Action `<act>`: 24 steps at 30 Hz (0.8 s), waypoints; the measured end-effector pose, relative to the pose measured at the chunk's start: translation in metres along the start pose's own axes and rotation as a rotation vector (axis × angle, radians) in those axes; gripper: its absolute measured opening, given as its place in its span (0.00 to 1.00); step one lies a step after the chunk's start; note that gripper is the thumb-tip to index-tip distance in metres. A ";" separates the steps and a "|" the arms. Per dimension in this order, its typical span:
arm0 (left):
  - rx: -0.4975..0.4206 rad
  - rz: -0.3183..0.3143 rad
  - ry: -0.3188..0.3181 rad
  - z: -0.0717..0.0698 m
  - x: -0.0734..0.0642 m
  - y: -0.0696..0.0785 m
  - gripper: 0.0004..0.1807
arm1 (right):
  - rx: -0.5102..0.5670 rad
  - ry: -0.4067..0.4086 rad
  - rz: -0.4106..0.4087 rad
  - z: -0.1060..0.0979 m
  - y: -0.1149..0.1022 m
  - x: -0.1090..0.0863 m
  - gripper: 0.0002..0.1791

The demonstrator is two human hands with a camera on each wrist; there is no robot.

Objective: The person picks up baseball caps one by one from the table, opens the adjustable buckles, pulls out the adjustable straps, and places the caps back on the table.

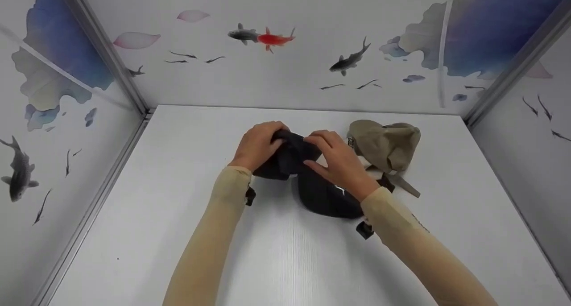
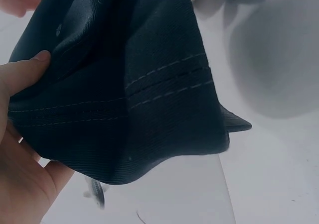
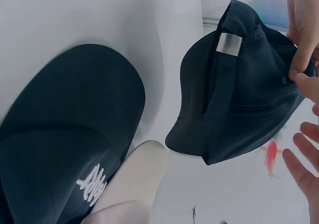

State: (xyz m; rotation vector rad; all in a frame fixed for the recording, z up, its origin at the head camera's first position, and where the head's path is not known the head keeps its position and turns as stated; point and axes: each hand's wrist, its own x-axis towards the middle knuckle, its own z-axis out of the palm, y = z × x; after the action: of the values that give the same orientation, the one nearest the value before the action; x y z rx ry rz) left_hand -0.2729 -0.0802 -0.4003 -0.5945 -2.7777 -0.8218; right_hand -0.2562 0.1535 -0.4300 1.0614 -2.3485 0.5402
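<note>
A dark cap (image 1: 294, 153) is held up over the table, its crown creased; a metal strap buckle (image 3: 229, 44) shows in the right wrist view. My left hand (image 1: 259, 146) grips it, thumb (image 2: 31, 70) on one side of the cloth and fingers behind it. At the cap's other side, my right hand (image 1: 341, 162) has its fingers spread and slightly bent, one fingertip right at the cloth near the left thumb. Below the right hand lies a black cap (image 3: 75, 104) with a white scribble-like mark (image 3: 92, 184).
Beside the black cap, a cream cap (image 3: 137, 174) is partly hidden under it. A khaki cap (image 1: 388, 143) with a loose strap (image 1: 403, 184) lies at the back right of the white table (image 1: 134, 208). Walls printed with fish (image 1: 350, 60) enclose the back and sides.
</note>
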 end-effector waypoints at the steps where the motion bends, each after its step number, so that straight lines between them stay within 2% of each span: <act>1: -0.007 0.004 -0.001 0.000 0.000 0.000 0.09 | -0.003 0.005 -0.021 0.000 0.000 -0.001 0.26; 7: -0.026 0.020 -0.002 0.000 0.001 0.002 0.09 | -0.047 -0.018 -0.129 -0.001 0.003 -0.009 0.30; 13: -0.041 0.039 0.007 0.000 0.002 0.004 0.09 | -0.140 -0.028 -0.187 0.001 0.006 -0.014 0.30; 19: -0.085 0.055 0.016 -0.004 0.001 0.008 0.08 | -0.175 0.030 -0.221 0.004 0.005 -0.012 0.19; 24: -0.087 0.067 0.017 -0.005 0.000 0.009 0.09 | -0.151 0.062 -0.227 0.004 0.003 -0.009 0.10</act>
State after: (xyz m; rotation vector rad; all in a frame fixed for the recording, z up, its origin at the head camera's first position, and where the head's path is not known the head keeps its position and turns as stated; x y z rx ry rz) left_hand -0.2687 -0.0760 -0.3913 -0.6888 -2.7022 -0.9322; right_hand -0.2544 0.1577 -0.4391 1.2020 -2.1414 0.3015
